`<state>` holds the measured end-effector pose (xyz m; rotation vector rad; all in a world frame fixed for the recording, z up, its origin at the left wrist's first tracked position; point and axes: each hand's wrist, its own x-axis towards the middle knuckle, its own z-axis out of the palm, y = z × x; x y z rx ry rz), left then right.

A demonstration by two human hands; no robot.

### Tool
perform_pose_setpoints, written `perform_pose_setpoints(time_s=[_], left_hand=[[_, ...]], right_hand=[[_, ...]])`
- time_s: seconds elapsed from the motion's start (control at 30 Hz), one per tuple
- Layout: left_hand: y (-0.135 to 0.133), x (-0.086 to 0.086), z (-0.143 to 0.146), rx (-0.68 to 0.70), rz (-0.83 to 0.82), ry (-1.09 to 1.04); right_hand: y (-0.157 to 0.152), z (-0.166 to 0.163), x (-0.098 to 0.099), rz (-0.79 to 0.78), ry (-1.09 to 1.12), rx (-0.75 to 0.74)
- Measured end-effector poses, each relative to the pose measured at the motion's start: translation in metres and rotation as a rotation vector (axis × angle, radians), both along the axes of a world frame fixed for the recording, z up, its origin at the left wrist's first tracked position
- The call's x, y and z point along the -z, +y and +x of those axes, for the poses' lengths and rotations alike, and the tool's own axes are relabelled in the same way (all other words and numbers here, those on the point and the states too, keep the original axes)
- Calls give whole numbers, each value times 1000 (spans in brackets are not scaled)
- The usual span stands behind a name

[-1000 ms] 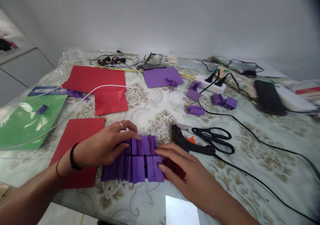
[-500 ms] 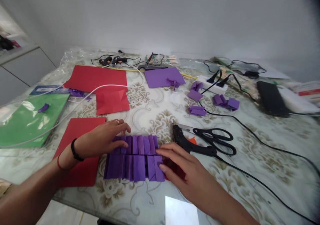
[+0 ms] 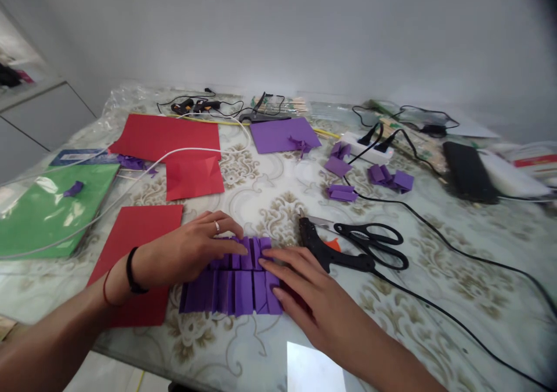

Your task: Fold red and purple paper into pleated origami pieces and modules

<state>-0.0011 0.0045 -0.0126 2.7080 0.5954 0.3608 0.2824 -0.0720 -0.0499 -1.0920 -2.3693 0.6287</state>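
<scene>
A half-curled left hand (image 3: 185, 257) and a right hand (image 3: 319, 302) with fingers extended touch two rows of folded purple paper strips (image 3: 243, 293), any grip unclear, on a patterned table (image 3: 250, 206) between a red sheet (image 3: 141, 229) and a black glue gun (image 3: 317, 247) beside scissors (image 3: 343, 228).

"How many red sheets (image 3: 137, 229) are you counting on the left?"
"Three are lying there, plus one flat purple sheet (image 3: 281, 135) at the back."
"And the folded purple strips (image 3: 243, 293)?"
"They are forming two rows."
"Plugs (image 3: 385, 143)?"
"Two are sitting in one power strip (image 3: 378, 156), and one pair of scissors (image 3: 368, 241) is lying nearer."
</scene>
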Motion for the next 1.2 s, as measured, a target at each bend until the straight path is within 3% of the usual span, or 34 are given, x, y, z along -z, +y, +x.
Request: perform_pose_setpoints(time_s=[0.4, 0.8, 1.2], left_hand=[[0, -2, -2, 74, -52, 109], [0, 0, -4, 44, -77, 238], [-1, 2, -4, -22, -102, -9]], right_hand=[[2, -5, -3, 153, -185, -80], [3, -6, -1, 128, -275, -126], [1, -4, 1, 109, -215, -98]])
